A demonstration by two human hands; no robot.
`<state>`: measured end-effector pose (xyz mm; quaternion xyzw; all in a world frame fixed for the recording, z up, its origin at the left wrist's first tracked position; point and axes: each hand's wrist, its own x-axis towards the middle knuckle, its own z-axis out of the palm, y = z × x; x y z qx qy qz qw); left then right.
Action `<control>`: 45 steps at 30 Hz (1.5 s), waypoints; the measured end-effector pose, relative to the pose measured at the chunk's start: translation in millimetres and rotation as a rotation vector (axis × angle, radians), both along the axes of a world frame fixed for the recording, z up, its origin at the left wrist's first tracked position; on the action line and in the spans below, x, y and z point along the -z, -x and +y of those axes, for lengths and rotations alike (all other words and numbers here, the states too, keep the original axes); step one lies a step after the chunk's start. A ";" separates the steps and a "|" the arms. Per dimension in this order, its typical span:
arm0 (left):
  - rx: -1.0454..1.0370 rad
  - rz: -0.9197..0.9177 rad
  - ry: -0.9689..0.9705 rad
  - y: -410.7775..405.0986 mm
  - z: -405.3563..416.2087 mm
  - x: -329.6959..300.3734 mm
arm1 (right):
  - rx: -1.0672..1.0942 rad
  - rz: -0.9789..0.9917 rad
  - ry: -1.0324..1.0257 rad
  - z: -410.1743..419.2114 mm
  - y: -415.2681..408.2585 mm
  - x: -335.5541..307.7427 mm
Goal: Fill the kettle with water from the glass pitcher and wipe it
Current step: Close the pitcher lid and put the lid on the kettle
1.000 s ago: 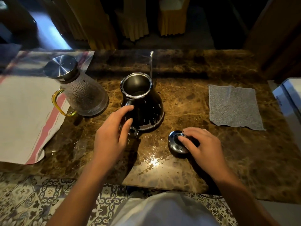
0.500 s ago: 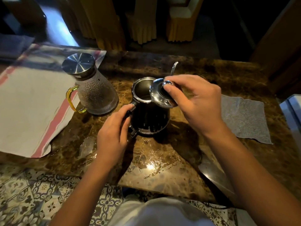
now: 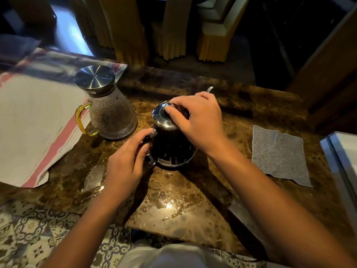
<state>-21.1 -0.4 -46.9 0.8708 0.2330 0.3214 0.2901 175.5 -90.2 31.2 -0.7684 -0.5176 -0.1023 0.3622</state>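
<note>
A black kettle [image 3: 171,149] with a thin gooseneck spout stands on the brown marble counter [image 3: 193,200]. Its shiny steel lid [image 3: 161,118] sits on the kettle's mouth, and my right hand [image 3: 197,120] pinches the lid's knob from above. My left hand [image 3: 127,161] grips the kettle's handle on the near left side. The textured glass pitcher [image 3: 112,115], with a steel cap and a yellow handle, stands just left of the kettle. A grey wiping cloth [image 3: 278,153] lies flat on the counter to the right.
A white mat with a red stripe [image 3: 34,128] covers the counter's left part, under the pitcher's edge. A white and metal box [image 3: 343,161] sits at the far right. Chairs with yellow covers [image 3: 170,31] stand beyond the counter. Patterned floor tiles show below.
My right hand picked the lid up from the counter, carried it over the kettle and set it on the mouth. My left hand stayed on the handle.
</note>
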 end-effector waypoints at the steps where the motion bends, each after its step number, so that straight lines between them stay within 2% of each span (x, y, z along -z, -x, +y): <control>1: -0.004 0.001 -0.008 -0.1 -0.1 0.9 | 0.014 -0.006 0.019 0.8 -0.9 0.1; 5: -0.010 0.009 -0.017 0.1 -1.2 1.3 | 0.090 -0.071 0.119 3.2 -6.2 -2.6; 12: -0.022 0.047 -0.011 1.3 0.1 -1.4 | 0.070 -0.163 0.219 2.5 -8.4 -10.7; 17: -0.047 0.072 0.011 0.0 -5.4 -3.8 | 0.013 -0.396 0.449 10.6 -14.5 -28.1; 20: -0.047 0.062 0.026 -0.6 -7.2 -5.8 | -0.004 -0.468 0.533 14.3 -17.0 -37.7; 28: -0.078 0.049 -0.027 -5.5 -13.5 -8.8 | 0.084 -0.504 0.528 19.5 -1.2 -30.5; 37: -0.111 0.051 -0.030 -5.9 -16.7 -8.2 | 0.151 -0.243 0.283 10.9 0.0 -3.0; 45: -0.065 0.108 -0.143 -37.0 -24.2 -9.0 | -0.007 -0.068 0.303 26.4 -35.4 -9.6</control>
